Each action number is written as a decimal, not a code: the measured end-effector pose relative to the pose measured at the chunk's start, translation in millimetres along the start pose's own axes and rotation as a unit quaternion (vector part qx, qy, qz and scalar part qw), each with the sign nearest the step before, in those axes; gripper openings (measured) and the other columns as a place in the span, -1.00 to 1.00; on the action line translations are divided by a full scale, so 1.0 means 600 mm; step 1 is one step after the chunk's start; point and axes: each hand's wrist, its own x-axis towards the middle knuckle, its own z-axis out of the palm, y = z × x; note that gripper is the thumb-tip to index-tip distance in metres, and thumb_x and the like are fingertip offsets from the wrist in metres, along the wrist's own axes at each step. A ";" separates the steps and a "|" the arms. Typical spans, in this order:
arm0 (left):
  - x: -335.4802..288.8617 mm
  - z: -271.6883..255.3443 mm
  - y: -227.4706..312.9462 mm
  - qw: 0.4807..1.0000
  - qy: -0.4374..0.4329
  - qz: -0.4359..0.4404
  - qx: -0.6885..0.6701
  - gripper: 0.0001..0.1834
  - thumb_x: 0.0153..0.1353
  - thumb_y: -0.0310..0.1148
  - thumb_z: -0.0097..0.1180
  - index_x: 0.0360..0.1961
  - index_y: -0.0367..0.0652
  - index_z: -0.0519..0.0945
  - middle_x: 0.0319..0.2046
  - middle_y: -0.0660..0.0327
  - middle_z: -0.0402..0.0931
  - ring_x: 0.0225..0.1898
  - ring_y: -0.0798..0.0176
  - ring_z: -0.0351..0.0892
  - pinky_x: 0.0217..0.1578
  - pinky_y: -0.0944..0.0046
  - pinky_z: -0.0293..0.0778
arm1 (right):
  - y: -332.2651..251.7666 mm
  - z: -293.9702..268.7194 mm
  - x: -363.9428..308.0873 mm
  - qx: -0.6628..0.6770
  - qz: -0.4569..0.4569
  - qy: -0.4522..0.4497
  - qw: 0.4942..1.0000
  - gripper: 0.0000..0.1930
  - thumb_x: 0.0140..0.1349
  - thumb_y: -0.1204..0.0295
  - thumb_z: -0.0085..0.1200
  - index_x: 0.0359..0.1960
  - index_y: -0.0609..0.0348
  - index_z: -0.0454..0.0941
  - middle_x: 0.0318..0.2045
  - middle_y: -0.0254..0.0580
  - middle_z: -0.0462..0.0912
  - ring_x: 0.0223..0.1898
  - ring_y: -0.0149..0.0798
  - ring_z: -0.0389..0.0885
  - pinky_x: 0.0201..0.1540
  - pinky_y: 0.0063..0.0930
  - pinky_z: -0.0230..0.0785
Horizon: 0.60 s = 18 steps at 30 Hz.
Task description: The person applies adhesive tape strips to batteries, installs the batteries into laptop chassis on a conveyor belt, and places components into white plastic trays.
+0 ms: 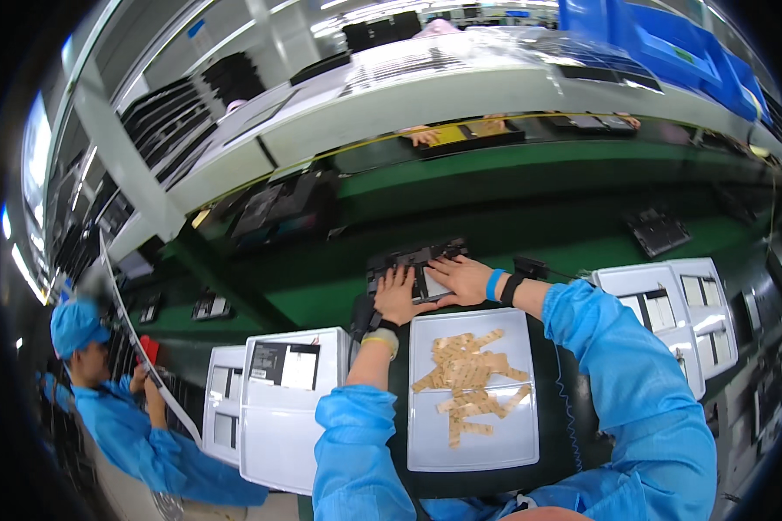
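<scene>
A black, flat electronic chassis point(408, 257), much like an open laptop base, lies on the green bench in front of me. My left hand point(396, 297) rests on its near left part with the fingers spread. My right hand point(462, 280) lies across its right side, fingers stretched out and the thumb close to the left one. Between the hands a silver-white panel point(427, 283) shows in part; the rest is covered. Nearer to me, under my wrists, is a white tray point(473, 455) with a loose pile of tan strips point(471, 365).
White trays point(278, 417) with black-and-white flat packs stand left; similar trays point(682, 286) stand right. A coiled blue cord point(568, 408) hangs beside the tan-strip tray. Another black chassis point(659, 233) lies far right. A shelf point(391, 113) spans the back. A co-worker point(117, 408) is at left.
</scene>
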 end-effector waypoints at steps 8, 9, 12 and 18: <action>-0.010 -0.042 0.023 0.999 -0.018 -0.027 0.039 0.31 -0.04 0.66 0.15 0.59 0.03 0.21 0.60 -0.01 0.05 0.59 -0.32 -0.03 0.56 -0.23 -0.12 | 0.011 -0.023 -0.026 -0.003 0.026 0.001 1.000 -0.08 0.38 -0.23 0.01 0.50 0.33 0.23 0.44 0.34 0.32 0.47 0.21 0.32 0.40 0.15 0.17; -0.017 -0.037 0.016 0.999 -0.017 -0.024 0.045 0.31 -0.04 0.66 0.15 0.59 0.03 0.21 0.60 -0.01 0.05 0.59 -0.32 -0.03 0.56 -0.23 -0.12 | -0.001 -0.027 -0.019 -0.002 0.030 0.008 1.000 -0.08 0.38 -0.23 0.01 0.50 0.33 0.23 0.44 0.34 0.32 0.47 0.21 0.32 0.40 0.15 0.17; -0.002 0.025 -0.025 0.999 0.045 -0.029 0.009 0.37 -0.11 0.72 0.12 0.61 0.08 0.17 0.59 -0.03 0.07 0.57 -0.36 0.00 0.55 -0.14 -0.04 | -0.033 -0.078 0.002 0.032 0.050 -0.096 0.994 -0.12 0.39 -0.21 0.00 0.39 0.44 0.35 0.44 0.39 0.32 0.39 0.26 0.41 0.38 0.10 0.23; -0.002 0.061 -0.057 0.992 0.076 -0.044 0.093 0.36 -0.04 0.70 0.09 0.59 -0.08 0.18 0.55 -0.11 0.13 0.58 -0.33 -0.01 0.56 -0.17 -0.10 | -0.149 -0.208 -0.046 0.192 -0.069 -0.008 0.979 -0.41 0.53 -0.06 -0.04 0.15 0.30 0.56 0.02 0.10 0.66 0.09 0.08 0.62 0.18 -0.06 0.38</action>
